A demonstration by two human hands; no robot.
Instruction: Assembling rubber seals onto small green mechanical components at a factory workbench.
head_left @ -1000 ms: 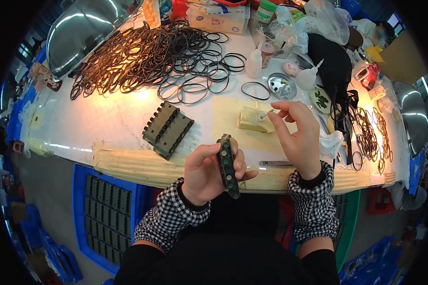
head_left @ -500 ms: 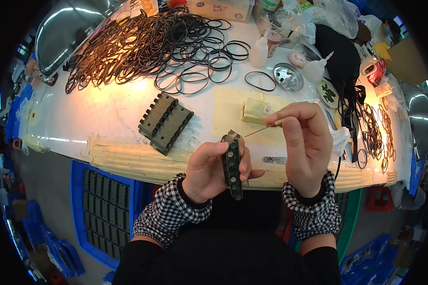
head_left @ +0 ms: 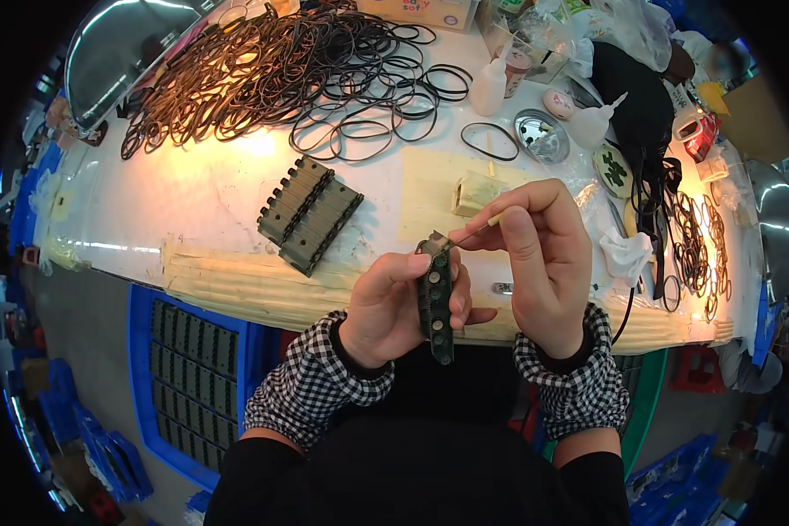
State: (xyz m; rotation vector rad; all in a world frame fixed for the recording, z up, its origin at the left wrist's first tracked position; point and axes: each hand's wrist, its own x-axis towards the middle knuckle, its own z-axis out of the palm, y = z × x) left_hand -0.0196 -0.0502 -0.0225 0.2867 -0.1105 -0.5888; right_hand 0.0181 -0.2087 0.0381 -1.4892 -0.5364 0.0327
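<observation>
Between the thumb and fingers of my left hand (head_left: 381, 307) stands a dark green toy-tank chassis (head_left: 437, 307), on end, with a row of round wheels facing me. My right hand (head_left: 548, 272) pinches a thin needle-like tool with a pale yellow handle (head_left: 494, 220). The tool's tip is at the top end of the chassis; whether it touches is too fine to tell. Left of my hands, similar green chassis pieces (head_left: 311, 215) lie side by side on the table. A cream-coloured block (head_left: 472, 195) sits beyond my right hand.
A large heap of black rubber bands (head_left: 263, 79) covers the far left. White squeeze bottles (head_left: 488, 86) and a round metal dish (head_left: 542, 136) stand at the far right. Below the table's padded edge (head_left: 228, 285), a blue crate (head_left: 140, 394) holds several green pieces.
My right hand has moved left, bringing the tool's tip up to the chassis's top end. The chassis has shifted slightly right, and the whole view has moved a little.
</observation>
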